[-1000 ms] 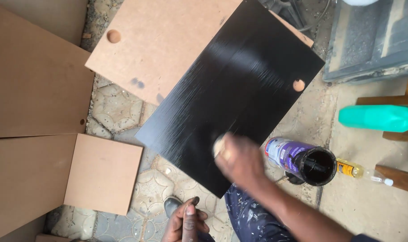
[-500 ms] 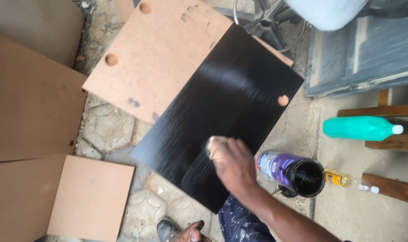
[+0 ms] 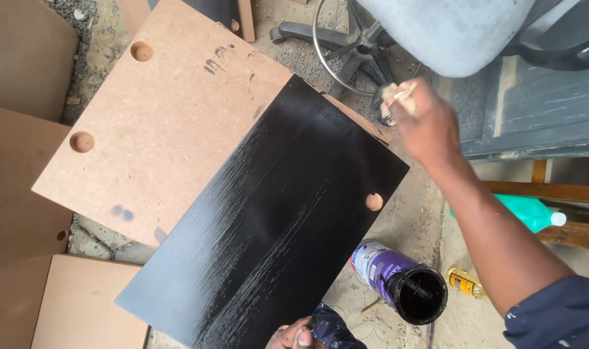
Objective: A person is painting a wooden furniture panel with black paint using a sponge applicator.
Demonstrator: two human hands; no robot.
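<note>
Black wet paint covers the board (image 3: 268, 226), so the right hand (image 3: 423, 126), its grip pinching a pale pad (image 3: 394, 97) above the far corner, could drip or smear the coat, while the left hand (image 3: 294, 336) curls loosely at the near edge beside the open paint can (image 3: 401, 281).

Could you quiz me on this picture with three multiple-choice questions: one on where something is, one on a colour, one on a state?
1. Where is the open paint can?
A. On the bare brown board
B. On the ground beside the black board's lower right edge
C. On the chair

2. What colour is the painted board?
A. Black
B. Green
C. White

3. What is the right hand doing?
A. Lying flat on the board
B. Gripping the can
C. Raised past the board's upper corner, holding a pale pad

Answers: 1 B, the can stands on the ground there; 2 A, its face is glossy black; 3 C, the fingers close on the pad.
</note>
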